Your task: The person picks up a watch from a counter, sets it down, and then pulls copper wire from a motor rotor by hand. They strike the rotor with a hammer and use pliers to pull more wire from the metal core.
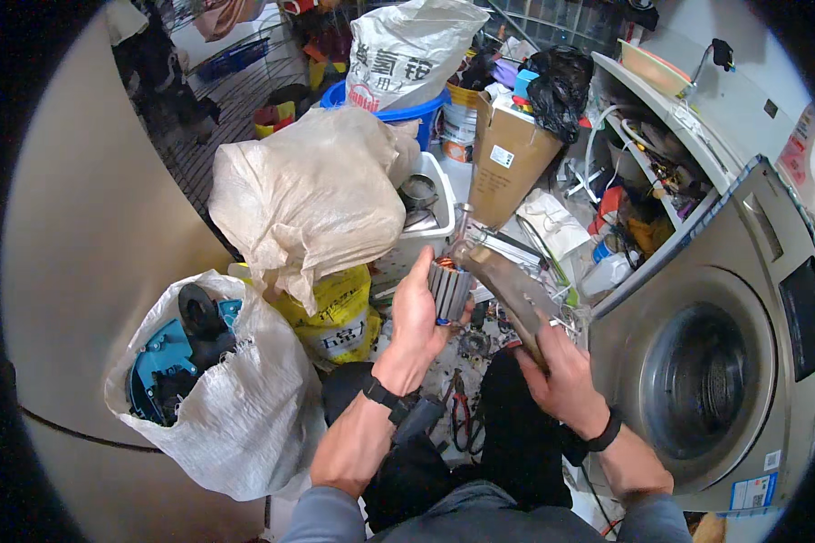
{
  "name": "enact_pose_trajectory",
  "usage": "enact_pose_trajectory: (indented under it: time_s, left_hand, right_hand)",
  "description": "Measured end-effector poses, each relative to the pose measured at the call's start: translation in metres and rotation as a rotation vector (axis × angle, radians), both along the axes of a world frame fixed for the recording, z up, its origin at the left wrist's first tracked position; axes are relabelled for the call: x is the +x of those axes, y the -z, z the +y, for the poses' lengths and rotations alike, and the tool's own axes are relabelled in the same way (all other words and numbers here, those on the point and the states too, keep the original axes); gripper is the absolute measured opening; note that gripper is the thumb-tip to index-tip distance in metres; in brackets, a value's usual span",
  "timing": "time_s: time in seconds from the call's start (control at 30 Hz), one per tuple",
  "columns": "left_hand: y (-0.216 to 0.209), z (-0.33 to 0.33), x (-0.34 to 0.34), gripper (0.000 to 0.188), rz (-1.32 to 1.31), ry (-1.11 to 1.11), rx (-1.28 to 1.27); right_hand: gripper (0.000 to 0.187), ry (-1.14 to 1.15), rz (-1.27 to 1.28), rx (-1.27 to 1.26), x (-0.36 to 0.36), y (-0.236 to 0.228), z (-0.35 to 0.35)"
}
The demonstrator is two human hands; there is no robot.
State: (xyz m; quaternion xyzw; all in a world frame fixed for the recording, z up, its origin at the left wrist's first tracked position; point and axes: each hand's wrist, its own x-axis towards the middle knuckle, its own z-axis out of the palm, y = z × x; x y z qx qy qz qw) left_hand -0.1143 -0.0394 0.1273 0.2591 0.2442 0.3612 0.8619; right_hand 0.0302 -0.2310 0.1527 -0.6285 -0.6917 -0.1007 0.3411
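My left hand (417,312) is closed around a grey, ribbed metal motor core (450,294). Copper windings show at its upper end, and a small blue part shows below. In my right hand (561,366) is the brown handle of what looks like a hammer (503,285). It slants up and left, its far end close above the motor core; blur hides whether they touch. Below, between my legs, red-handled pliers (462,412) lie on the floor. Various small metal parts (475,342) are scattered behind them.
On the left stands a white woven sack (244,416) of teal plastic housings (163,357). Ahead are a beige sack (308,190), a yellow bag (340,317), a white bin (444,195) and a cardboard box (507,163). A washing machine (752,226) stands close on the right.
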Motion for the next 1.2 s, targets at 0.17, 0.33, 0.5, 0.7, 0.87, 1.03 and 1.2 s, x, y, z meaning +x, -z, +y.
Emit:
enact_pose_trajectory:
  time_s: [0.17, 0.33, 0.5, 0.7, 0.87, 1.03, 1.2]
  left_hand:
    - [-0.004, -0.004, -0.001, 0.053, 0.005, 0.021, 0.046]
    - [0.002, -0.002, 0.001, 0.054, -0.049, 0.029, -0.016]
    - [-0.001, -0.006, 0.000, 0.053, -0.024, 0.016, 0.068]
    - [0.003, -0.004, 0.003, 0.053, -0.032, -0.017, 0.023]
    - [-0.004, -0.005, -0.001, 0.052, 0.006, 0.006, 0.030]
    - [0.001, -0.004, 0.003, 0.052, 0.032, 0.002, -0.009]
    - [-0.003, -0.003, 0.000, 0.053, -0.065, 0.078, -0.005]
  right_hand:
    - [0.055, 0.023, 0.033, 0.195, 0.000, -0.021, -0.006]
    - [0.055, 0.018, -0.016, -0.023, -0.004, -0.004, -0.006]
    - [0.059, 0.025, 0.029, 0.015, -0.002, -0.019, -0.012]
    - [0.050, 0.053, 0.068, -0.171, -0.005, -0.005, -0.005]
    - [0.058, 0.059, 0.035, 0.158, -0.001, -0.015, -0.016]
    - [0.060, 0.018, 0.039, -0.039, 0.005, 0.005, -0.008]
    - [0.046, 0.057, 0.116, 0.269, -0.004, -0.022, -0.014]
